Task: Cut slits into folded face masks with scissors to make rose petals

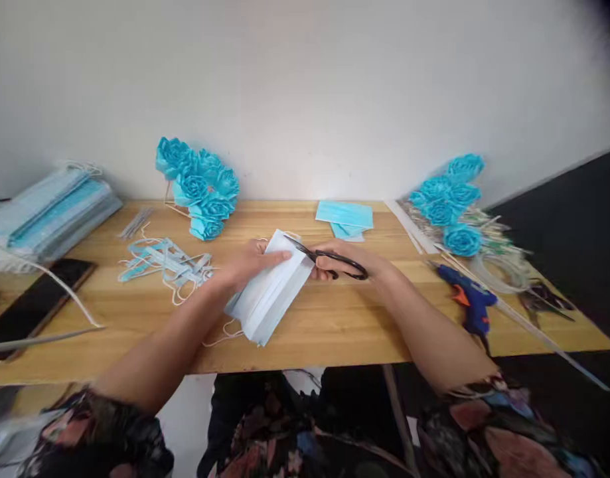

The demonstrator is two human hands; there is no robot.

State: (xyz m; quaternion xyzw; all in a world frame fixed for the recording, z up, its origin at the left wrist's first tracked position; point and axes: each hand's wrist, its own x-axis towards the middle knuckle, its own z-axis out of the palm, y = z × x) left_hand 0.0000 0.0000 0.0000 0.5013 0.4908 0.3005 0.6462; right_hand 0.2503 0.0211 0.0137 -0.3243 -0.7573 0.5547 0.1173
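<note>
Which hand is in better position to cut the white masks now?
Likely the right hand: it holds the black scissors, blades at the top edge of the masks. The left hand only grips the masks.

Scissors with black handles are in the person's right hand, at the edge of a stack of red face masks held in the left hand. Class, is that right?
Not quite. The head view shows the scissors in the right hand and the left hand holding the stack of face masks, but the masks are pale blue-white, not red.
</note>
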